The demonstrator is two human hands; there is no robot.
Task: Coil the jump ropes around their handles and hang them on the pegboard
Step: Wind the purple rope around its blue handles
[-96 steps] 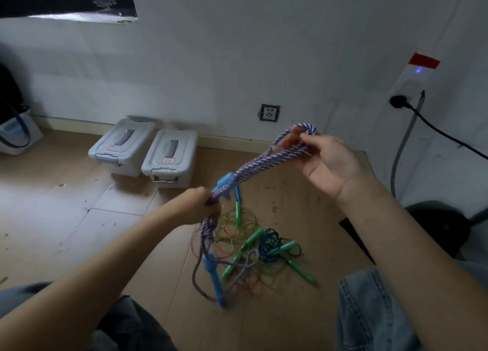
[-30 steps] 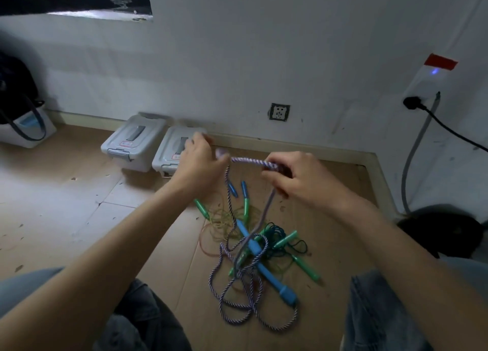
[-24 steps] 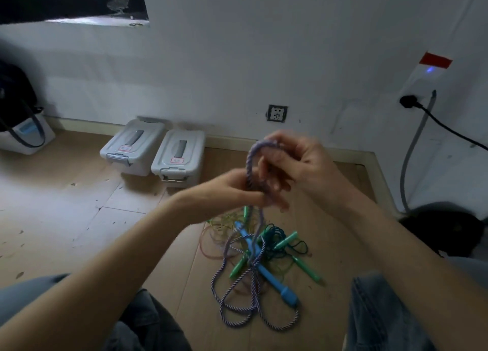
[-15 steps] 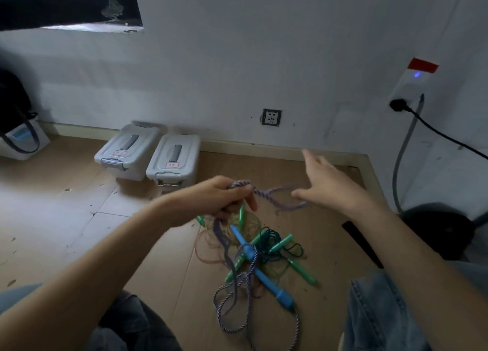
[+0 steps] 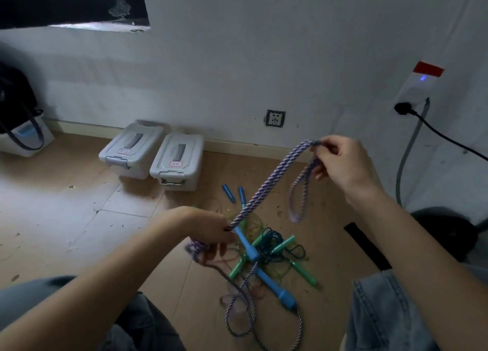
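Rope (image 5: 266, 189): light, limp braid, likely tangle-prone. Left hand (image 5: 203, 229) grips gathered strands; right hand (image 5: 340, 163) pinches the bend. Hold near handle (image 5: 269, 276).

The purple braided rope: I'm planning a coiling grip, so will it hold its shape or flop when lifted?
Probably floppy: the purple braided rope sags between the left hand and right hand, with a loop dangling. Its braided surface likely grips well.

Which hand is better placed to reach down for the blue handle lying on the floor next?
Probably the left hand: it grips the purple rope low, just above the blue handle on the floor. The right hand pinches the rope's raised end, farther from it.
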